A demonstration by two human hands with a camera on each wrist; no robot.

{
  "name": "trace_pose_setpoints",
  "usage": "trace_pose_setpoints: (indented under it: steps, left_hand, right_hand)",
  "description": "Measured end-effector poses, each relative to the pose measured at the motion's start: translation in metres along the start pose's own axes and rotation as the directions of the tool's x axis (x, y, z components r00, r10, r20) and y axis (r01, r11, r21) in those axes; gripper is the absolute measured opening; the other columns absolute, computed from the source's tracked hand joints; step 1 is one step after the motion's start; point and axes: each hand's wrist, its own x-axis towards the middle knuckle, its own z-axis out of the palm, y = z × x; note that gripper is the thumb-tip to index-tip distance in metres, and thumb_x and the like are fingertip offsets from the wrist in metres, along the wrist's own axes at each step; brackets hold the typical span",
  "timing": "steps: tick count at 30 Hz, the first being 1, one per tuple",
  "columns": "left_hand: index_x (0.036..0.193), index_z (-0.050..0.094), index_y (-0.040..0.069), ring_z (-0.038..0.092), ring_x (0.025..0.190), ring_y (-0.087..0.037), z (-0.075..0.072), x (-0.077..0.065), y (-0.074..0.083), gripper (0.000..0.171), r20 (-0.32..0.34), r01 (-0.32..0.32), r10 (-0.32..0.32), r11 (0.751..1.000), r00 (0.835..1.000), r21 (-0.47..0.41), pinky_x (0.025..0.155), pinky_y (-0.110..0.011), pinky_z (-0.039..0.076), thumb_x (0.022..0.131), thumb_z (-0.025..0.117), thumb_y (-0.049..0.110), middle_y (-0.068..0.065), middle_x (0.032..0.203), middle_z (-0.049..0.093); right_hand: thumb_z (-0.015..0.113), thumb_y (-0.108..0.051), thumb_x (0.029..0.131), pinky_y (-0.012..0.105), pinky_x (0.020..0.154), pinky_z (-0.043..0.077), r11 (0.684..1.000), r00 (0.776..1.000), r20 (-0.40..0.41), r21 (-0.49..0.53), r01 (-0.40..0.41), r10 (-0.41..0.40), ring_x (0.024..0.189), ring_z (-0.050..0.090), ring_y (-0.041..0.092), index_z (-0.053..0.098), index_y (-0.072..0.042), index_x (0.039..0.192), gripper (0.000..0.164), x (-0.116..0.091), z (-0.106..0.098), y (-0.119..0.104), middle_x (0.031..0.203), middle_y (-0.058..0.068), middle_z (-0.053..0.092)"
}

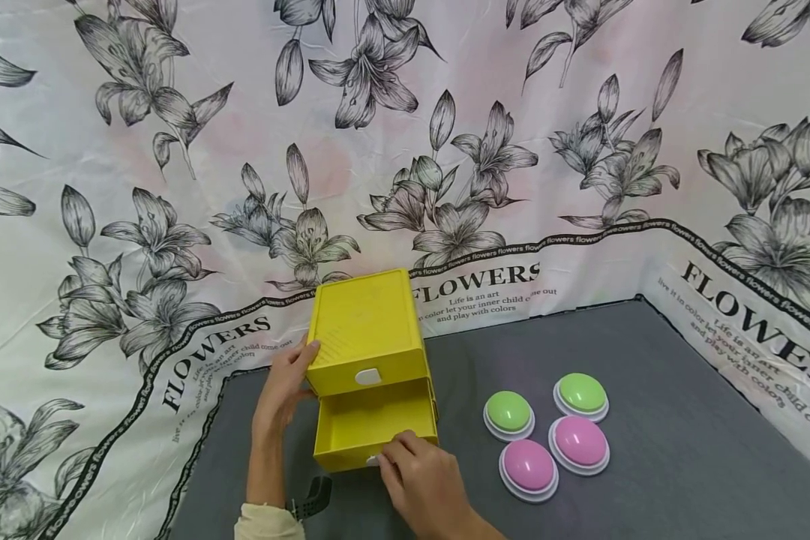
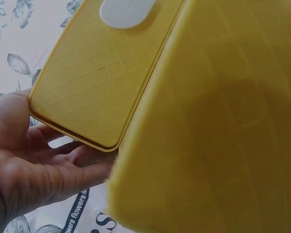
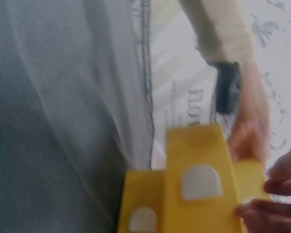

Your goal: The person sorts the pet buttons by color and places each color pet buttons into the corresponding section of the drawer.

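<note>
A yellow drawer box (image 1: 364,311) stands on the grey table, its top drawer (image 2: 87,77) closed, with a white handle (image 1: 367,376). Below it, a lower drawer (image 1: 351,427) is pulled out; its visible inside is bare. My left hand (image 1: 285,386) holds the box's left side, thumb over the top edge and fingers along the side wall. At the pulled-out drawer's front, my right hand (image 1: 421,476) grips the edge by its white handle, fingers curled over the rim. The right wrist view is blurred, with several drawer fronts (image 3: 201,145) and part of my right hand (image 3: 276,199).
Right of the box lie two green push buttons (image 1: 508,411) (image 1: 582,392) and two pink ones (image 1: 529,465) (image 1: 580,440), all on white bases. A flower-printed cloth (image 1: 479,202) hangs behind the table (image 1: 648,465). A dark band (image 1: 313,495) is at my left wrist.
</note>
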Motion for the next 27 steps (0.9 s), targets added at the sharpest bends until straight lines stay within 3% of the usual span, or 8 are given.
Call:
trace_pose_setpoints:
  steps: [4, 8, 10, 12, 16, 18, 20, 27]
  left_hand:
    - [0.165, 0.030, 0.008, 0.038, 0.152, -0.046, 0.001, 0.001, 0.000, 0.068, 0.006, -0.009, 0.009, 1.000, 1.000, -0.001, 0.108, -0.074, 0.044, 0.111, 0.047, 0.046, 0.001, 0.178, 0.006]
    - [0.163, 0.036, 0.006, 0.040, 0.150, -0.046, 0.002, 0.000, -0.001, 0.065, -0.008, -0.021, 0.021, 1.000, 1.000, -0.001, 0.107, -0.074, 0.046, 0.112, 0.047, 0.045, 0.000, 0.178, 0.007]
    - [0.162, 0.036, 0.004, 0.040, 0.150, -0.047, 0.002, 0.000, -0.001, 0.065, -0.006, -0.029, 0.029, 1.000, 1.000, 0.001, 0.106, -0.075, 0.045, 0.112, 0.047, 0.044, -0.002, 0.178, 0.006]
    - [0.163, 0.035, 0.005, 0.039, 0.151, -0.047, 0.002, 0.000, -0.001, 0.065, -0.005, -0.028, 0.028, 1.000, 1.000, -0.002, 0.106, -0.076, 0.045, 0.112, 0.047, 0.043, -0.002, 0.178, 0.006]
    - [0.164, 0.033, 0.007, 0.038, 0.152, -0.045, 0.002, 0.000, -0.001, 0.066, 0.000, -0.023, 0.023, 1.000, 1.000, -0.003, 0.107, -0.076, 0.044, 0.112, 0.047, 0.044, -0.001, 0.178, 0.007]
    - [0.164, 0.034, 0.007, 0.039, 0.151, -0.045, 0.002, -0.001, -0.001, 0.066, 0.000, -0.019, 0.019, 1.000, 1.000, -0.003, 0.107, -0.075, 0.045, 0.112, 0.047, 0.044, -0.001, 0.178, 0.008]
    - [0.164, 0.034, 0.007, 0.040, 0.150, -0.046, 0.001, -0.001, -0.002, 0.066, 0.002, -0.023, 0.023, 1.000, 1.000, 0.004, 0.107, -0.075, 0.046, 0.112, 0.047, 0.045, -0.003, 0.178, 0.008]
    - [0.164, 0.034, 0.007, 0.044, 0.148, -0.046, 0.001, 0.000, -0.002, 0.066, -0.005, -0.024, 0.024, 1.000, 1.000, 0.012, 0.106, -0.072, 0.048, 0.112, 0.047, 0.045, -0.006, 0.178, 0.013]
  right_hand:
    - [0.085, -0.015, 0.084, 0.025, 0.067, 0.062, 1.000, 0.980, -0.200, 0.002, 0.020, -0.019, 0.075, 0.068, 0.010, 0.078, -0.013, 0.086, 0.008, 0.016, -0.011, 0.017, 0.087, -0.001, 0.073]
    - [0.081, -0.015, 0.088, 0.037, 0.071, 0.063, 0.996, 0.973, -0.223, -0.057, -0.075, 0.060, 0.085, 0.071, 0.022, 0.078, -0.007, 0.093, 0.010, 0.033, -0.022, 0.048, 0.095, 0.007, 0.074]
    - [0.083, -0.017, 0.088, 0.043, 0.076, 0.062, 0.978, 0.978, -0.134, -0.109, -0.177, 0.162, 0.092, 0.070, 0.029, 0.078, -0.006, 0.101, 0.018, 0.037, -0.028, 0.066, 0.103, 0.012, 0.073]
    - [0.084, -0.020, 0.088, 0.051, 0.081, 0.060, 0.944, 0.960, 0.013, -0.185, -0.273, 0.281, 0.099, 0.068, 0.036, 0.076, -0.006, 0.111, 0.028, 0.038, -0.033, 0.084, 0.113, 0.018, 0.070]
    - [0.086, -0.025, 0.087, 0.067, 0.087, 0.053, 0.870, 0.824, 0.309, -0.309, -0.385, 0.475, 0.111, 0.060, 0.050, 0.067, -0.006, 0.131, 0.052, 0.033, -0.038, 0.115, 0.126, 0.030, 0.061]
    - [0.089, -0.024, 0.082, 0.072, 0.085, 0.051, 0.853, 0.764, 0.389, -0.326, -0.408, 0.514, 0.111, 0.058, 0.054, 0.064, -0.006, 0.134, 0.060, 0.028, -0.038, 0.127, 0.124, 0.032, 0.058]
    - [0.093, -0.022, 0.077, 0.074, 0.083, 0.050, 0.847, 0.729, 0.435, -0.326, -0.419, 0.528, 0.109, 0.057, 0.055, 0.063, -0.007, 0.134, 0.066, 0.022, -0.037, 0.136, 0.121, 0.032, 0.056]
    - [0.101, -0.020, 0.061, 0.072, 0.075, 0.053, 0.846, 0.700, 0.474, -0.300, -0.441, 0.534, 0.104, 0.057, 0.053, 0.062, -0.008, 0.132, 0.082, 0.008, -0.030, 0.148, 0.114, 0.031, 0.055]
